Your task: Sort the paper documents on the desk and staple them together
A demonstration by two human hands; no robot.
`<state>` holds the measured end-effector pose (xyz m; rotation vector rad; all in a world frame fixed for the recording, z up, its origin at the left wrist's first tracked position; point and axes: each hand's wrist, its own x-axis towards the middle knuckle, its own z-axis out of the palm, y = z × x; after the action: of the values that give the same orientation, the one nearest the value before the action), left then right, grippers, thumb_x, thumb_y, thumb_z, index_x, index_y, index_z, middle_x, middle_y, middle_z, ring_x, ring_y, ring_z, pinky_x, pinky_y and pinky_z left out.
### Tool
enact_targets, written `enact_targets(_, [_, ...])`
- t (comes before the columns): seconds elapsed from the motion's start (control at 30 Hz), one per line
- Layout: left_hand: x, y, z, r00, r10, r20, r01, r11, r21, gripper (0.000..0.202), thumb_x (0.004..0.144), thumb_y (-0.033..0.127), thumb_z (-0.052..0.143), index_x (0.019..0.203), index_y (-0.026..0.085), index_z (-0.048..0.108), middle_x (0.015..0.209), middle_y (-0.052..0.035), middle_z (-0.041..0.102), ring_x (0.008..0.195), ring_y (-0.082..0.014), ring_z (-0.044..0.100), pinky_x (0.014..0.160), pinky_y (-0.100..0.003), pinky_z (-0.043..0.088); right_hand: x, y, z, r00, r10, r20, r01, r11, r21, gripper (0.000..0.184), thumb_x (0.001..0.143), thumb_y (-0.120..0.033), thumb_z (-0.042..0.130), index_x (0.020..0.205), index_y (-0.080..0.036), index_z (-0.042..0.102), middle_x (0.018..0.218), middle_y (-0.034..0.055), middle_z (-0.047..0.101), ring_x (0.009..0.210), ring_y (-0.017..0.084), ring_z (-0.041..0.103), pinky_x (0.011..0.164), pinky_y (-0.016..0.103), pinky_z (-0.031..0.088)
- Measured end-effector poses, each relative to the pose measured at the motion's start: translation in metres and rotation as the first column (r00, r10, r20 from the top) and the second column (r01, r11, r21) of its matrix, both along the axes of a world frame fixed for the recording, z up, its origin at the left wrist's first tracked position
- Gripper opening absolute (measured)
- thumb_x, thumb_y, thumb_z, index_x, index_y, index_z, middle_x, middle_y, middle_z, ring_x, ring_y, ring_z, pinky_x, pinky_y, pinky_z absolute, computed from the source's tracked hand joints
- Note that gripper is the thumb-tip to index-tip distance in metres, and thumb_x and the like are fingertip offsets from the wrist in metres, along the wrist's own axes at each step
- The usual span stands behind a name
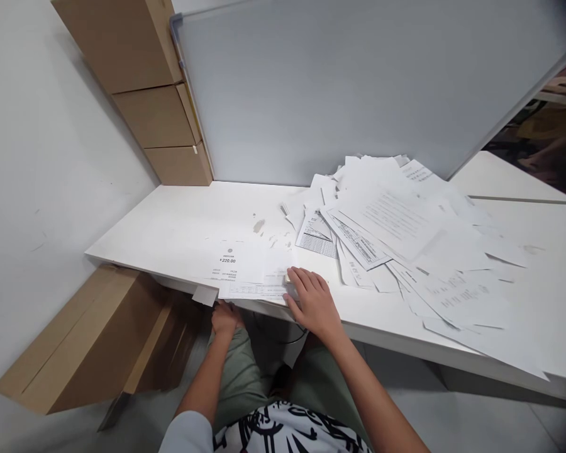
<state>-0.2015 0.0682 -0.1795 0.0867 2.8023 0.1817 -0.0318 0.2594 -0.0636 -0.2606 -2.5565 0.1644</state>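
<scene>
Your right hand [314,302] lies flat on a printed sheet [255,290] at the table [170,226] edge, its fingers [302,280] spread open and resting on the paper, not gripping it. Your left hand [225,318] sits just below the edge, beside a paper scrap [205,294] hanging over; you cannot tell whether it holds anything. A slip [229,261] printed ¥220.00 lies just above the sheet, and a loose paper pile [396,220] spreads out to the right.
</scene>
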Motion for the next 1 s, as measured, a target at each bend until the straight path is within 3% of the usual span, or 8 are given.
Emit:
enact_targets(0.23, [-0.013, 0.0, -0.001, 0.997, 0.061, 0.054, -0.065, 0.996, 0.064, 0.043, 0.096, 0.034, 0.039, 0.125, 0.005, 0.053, 0.11, -0.0206, 0.069, 0.104, -0.0276, 0.069, 0.083, -0.031, 0.051, 0.0, 0.0, 0.0, 1.0, -0.002, 0.003, 0.002, 1.0, 0.008, 0.052, 0.097, -0.034, 0.046, 0.144, -0.011, 0.043, 0.141, 0.0124, 0.055, 0.128, 0.028, 0.047, 0.111, 0.044, 0.031])
enact_targets(0.4, [-0.026, 0.001, -0.005, 0.985, 0.144, 0.091, -0.149, 0.987, 0.058, 0.045, 0.097, 0.034, 0.036, 0.124, 0.005, 0.056, 0.123, -0.0259, 0.064, 0.109, -0.0295, 0.067, 0.083, -0.033, 0.053, -0.001, 0.001, 0.0, 1.0, -0.001, -0.005, 0.001, 1.0, 0.014, 0.051, 0.097, -0.034, 0.046, 0.143, -0.011, 0.043, 0.14, 0.013, 0.056, 0.128, 0.028, 0.048, 0.11, 0.044, 0.032])
enact_targets(0.6, [-0.029, 0.0, -0.01, 0.985, 0.101, 0.141, -0.116, 0.988, 0.102, 0.039, 0.095, 0.036, 0.042, 0.11, 0.012, 0.069, 0.116, -0.0197, 0.07, 0.11, -0.0284, 0.067, 0.084, -0.031, 0.053, -0.001, 0.0, 0.0, 1.0, -0.004, -0.021, 0.004, 1.0, 0.018, 0.052, 0.097, -0.033, 0.047, 0.144, -0.012, 0.042, 0.138, 0.0136, 0.057, 0.127, 0.028, 0.049, 0.109, 0.044, 0.034])
enact_targets(0.83, [-0.033, -0.002, -0.011, 0.977, 0.144, 0.155, -0.158, 0.984, 0.083, 0.048, 0.095, 0.039, 0.042, 0.125, 0.007, 0.06, 0.125, -0.0234, 0.065, 0.114, -0.0307, 0.065, 0.089, -0.035, 0.053, 0.0, 0.0, 0.001, 1.0, -0.004, -0.025, 0.004, 1.0, 0.024, 0.05, 0.097, -0.032, 0.047, 0.143, -0.012, 0.043, 0.137, 0.0134, 0.058, 0.126, 0.028, 0.05, 0.107, 0.044, 0.035])
enact_targets(1.0, [-0.035, -0.003, -0.014, 0.982, 0.104, 0.159, -0.122, 0.987, 0.106, 0.042, 0.094, 0.036, 0.044, 0.122, 0.01, 0.062, 0.121, -0.0205, 0.068, 0.113, -0.0284, 0.066, 0.09, -0.033, 0.052, 0.0, 0.001, 0.001, 1.0, -0.004, -0.022, 0.005, 1.0, 0.02, 0.051, 0.096, -0.032, 0.048, 0.143, -0.012, 0.043, 0.137, 0.0132, 0.058, 0.127, 0.028, 0.05, 0.108, 0.044, 0.035])
